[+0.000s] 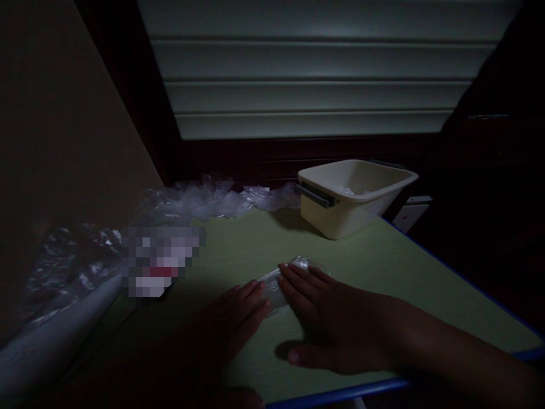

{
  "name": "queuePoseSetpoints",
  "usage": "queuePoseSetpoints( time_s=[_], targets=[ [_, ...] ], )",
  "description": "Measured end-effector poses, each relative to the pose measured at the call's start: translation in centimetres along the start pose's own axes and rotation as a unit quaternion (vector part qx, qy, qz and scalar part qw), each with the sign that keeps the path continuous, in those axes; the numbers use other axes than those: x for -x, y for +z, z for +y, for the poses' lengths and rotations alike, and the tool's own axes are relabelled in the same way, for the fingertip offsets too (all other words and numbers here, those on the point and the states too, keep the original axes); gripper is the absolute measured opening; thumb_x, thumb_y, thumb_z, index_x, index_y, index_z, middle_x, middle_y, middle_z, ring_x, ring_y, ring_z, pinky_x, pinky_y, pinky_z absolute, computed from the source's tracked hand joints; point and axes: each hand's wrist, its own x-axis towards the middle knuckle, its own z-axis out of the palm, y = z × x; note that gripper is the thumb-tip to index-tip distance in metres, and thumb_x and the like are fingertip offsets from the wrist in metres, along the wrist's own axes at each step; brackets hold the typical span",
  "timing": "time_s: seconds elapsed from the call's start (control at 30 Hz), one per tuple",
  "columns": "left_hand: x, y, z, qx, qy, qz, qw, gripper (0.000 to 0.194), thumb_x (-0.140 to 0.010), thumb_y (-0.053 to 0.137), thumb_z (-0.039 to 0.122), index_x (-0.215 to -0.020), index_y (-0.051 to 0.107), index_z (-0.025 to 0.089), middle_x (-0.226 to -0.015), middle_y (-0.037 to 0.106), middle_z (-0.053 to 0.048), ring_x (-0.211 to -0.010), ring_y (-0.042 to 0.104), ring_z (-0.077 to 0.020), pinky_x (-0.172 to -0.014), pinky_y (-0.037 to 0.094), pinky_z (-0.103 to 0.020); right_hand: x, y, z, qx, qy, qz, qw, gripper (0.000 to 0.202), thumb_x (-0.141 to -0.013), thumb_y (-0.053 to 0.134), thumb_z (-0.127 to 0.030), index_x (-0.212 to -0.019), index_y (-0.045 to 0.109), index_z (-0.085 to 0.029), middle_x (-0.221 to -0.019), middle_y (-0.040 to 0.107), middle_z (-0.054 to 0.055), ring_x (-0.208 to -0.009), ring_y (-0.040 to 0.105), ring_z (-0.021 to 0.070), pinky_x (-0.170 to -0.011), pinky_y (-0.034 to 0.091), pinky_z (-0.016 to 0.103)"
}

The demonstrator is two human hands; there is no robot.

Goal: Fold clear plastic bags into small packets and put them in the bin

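Observation:
A small clear plastic bag (pixel 276 288) lies flat on the green tabletop (pixel 361 278). My right hand (pixel 327 307) rests over its right part, palm down, fingers stretched out and thumb apart. On the bag's left side my left hand (pixel 238 318) touches it with extended fingertips; much of this hand is in dark shadow. Both hands hide part of the bag, and whether anything is inside it I cannot tell.
A cream plastic bin (pixel 336 218) with grey handles stands at the back right, something clear inside. Crumpled clear plastic (pixel 183 204) lines the back and left. A blurred-out item (pixel 162 264) lies at left. A blue edge (pixel 340 394) borders the table; slatted shutters (pixel 315 96) rise behind.

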Motion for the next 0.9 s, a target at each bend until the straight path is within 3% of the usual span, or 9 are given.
queuePoseSetpoints(
  time_s=[0.17,0.27,0.37,0.5,0.6,0.73,0.9],
  targets=[
    [0.0,1.3,-0.3,-0.057,0.008,0.003,0.998,0.079,-0.085,0.055,0.053,-0.145,0.019,0.017,-0.149,0.024,-0.017,-0.137,0.025,-0.0326,-0.109,0.027,-0.048,0.4,-0.8,0.4,0.022,0.045,-0.011,0.999,0.096,-0.084,0.036,-0.067,-0.143,0.018,0.007,-0.148,0.007,0.030,-0.137,0.005,0.0401,-0.109,0.018,0.058],
    [-0.1,1.7,-0.1,-0.070,-0.003,-0.001,0.998,0.077,-0.085,0.054,0.054,-0.143,0.024,0.015,-0.149,0.023,-0.018,-0.138,0.022,-0.0320,-0.110,0.025,-0.047,0.0,-0.9,0.8,0.048,0.053,0.048,0.996,0.090,-0.086,0.037,-0.063,-0.141,0.026,0.007,-0.147,0.014,0.031,-0.136,0.014,0.0410,-0.108,0.022,0.058],
    [-0.2,1.5,0.4,-0.065,-0.027,-0.014,0.997,0.074,-0.085,0.052,0.055,-0.142,0.028,0.014,-0.150,0.023,-0.018,-0.138,0.022,-0.0321,-0.110,0.025,-0.047,-0.5,-0.8,0.8,0.068,0.030,0.088,0.993,0.084,-0.089,0.038,-0.058,-0.144,0.021,0.004,-0.148,0.011,0.028,-0.138,0.011,0.0375,-0.109,0.019,0.057],
    [-0.3,0.8,0.6,-0.046,-0.027,-0.010,0.999,0.077,-0.086,0.049,0.058,-0.143,0.024,0.012,-0.149,0.023,-0.019,-0.138,0.022,-0.0329,-0.110,0.024,-0.049,-0.7,-0.1,-0.1,0.032,-0.031,0.025,0.999,0.087,-0.089,0.033,-0.061,-0.146,0.008,0.000,-0.151,0.000,0.022,-0.140,-0.001,0.0303,-0.113,0.011,0.050],
    [-0.3,0.1,0.4,-0.018,-0.011,-0.017,1.000,0.082,-0.086,0.048,0.061,-0.146,0.016,0.015,-0.150,0.023,-0.018,-0.137,0.024,-0.0326,-0.110,0.025,-0.047,-0.6,0.4,-0.9,-0.009,-0.044,-0.015,0.999,0.089,-0.088,0.036,-0.063,-0.145,0.006,-0.002,-0.150,-0.004,0.020,-0.139,-0.004,0.0302,-0.113,0.009,0.050],
    [-0.3,0.1,0.0,-0.004,-0.009,-0.037,0.999,0.080,-0.088,0.045,0.060,-0.147,0.011,0.019,-0.152,0.018,-0.014,-0.138,0.022,-0.0325,-0.112,0.022,-0.046,-0.6,0.1,-1.3,-0.010,-0.029,-0.040,0.999,0.089,-0.088,0.040,-0.061,-0.145,0.006,-0.002,-0.149,-0.003,0.021,-0.138,-0.005,0.0323,-0.112,0.005,0.053],
    [-0.2,1.2,0.0,-0.007,-0.029,-0.038,0.999,0.084,-0.084,0.044,0.066,-0.147,0.015,0.019,-0.153,0.012,-0.014,-0.138,0.019,-0.0342,-0.112,0.019,-0.050,-0.4,-0.8,-0.8,0.024,0.014,-0.073,0.997,0.085,-0.090,0.032,-0.061,-0.144,0.006,0.000,-0.149,-0.005,0.022,-0.137,-0.008,0.0338,-0.111,0.004,0.055]
  ],
)
